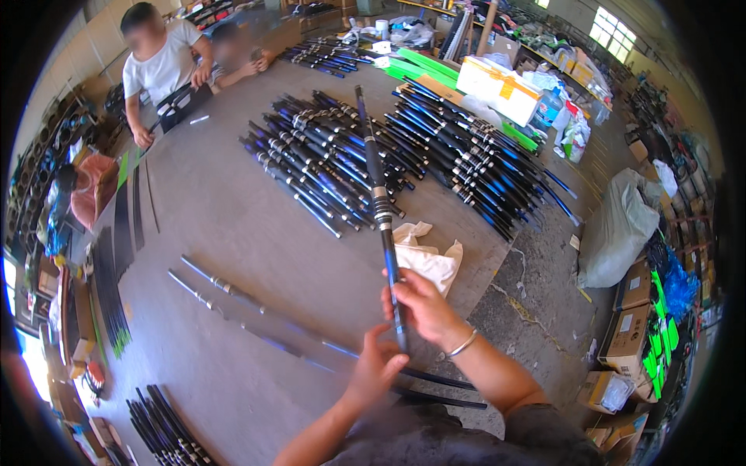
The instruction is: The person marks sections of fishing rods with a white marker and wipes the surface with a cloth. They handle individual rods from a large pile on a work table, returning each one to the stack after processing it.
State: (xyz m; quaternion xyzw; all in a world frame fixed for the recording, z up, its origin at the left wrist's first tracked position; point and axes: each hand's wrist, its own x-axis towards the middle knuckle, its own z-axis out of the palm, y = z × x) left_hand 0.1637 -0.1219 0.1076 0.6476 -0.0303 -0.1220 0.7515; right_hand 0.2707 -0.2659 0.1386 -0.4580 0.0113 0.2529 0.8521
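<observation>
A black and blue fishing rod (378,190), collapsed short with silver fittings, stands slantwise before me, its tip pointing away. My right hand (423,305) is closed around its lower part. Beside the rod's bottom end is my left hand (377,369), thumb and fingers apart; whether it touches the rod is hard to tell. Two slim rods (225,286) lie lengthwise on the grey table (202,202), passing beneath my hands. A crumpled white cloth (431,262) lies just beyond my right hand.
Piles of similar rods (318,155) cover the table's far side, with another pile (478,167) to the right. Black strips (109,279) lie at the left and dark rods (167,427) at the near left. People (167,58) are across the table. A white box (497,87) and sack (619,225) are at right.
</observation>
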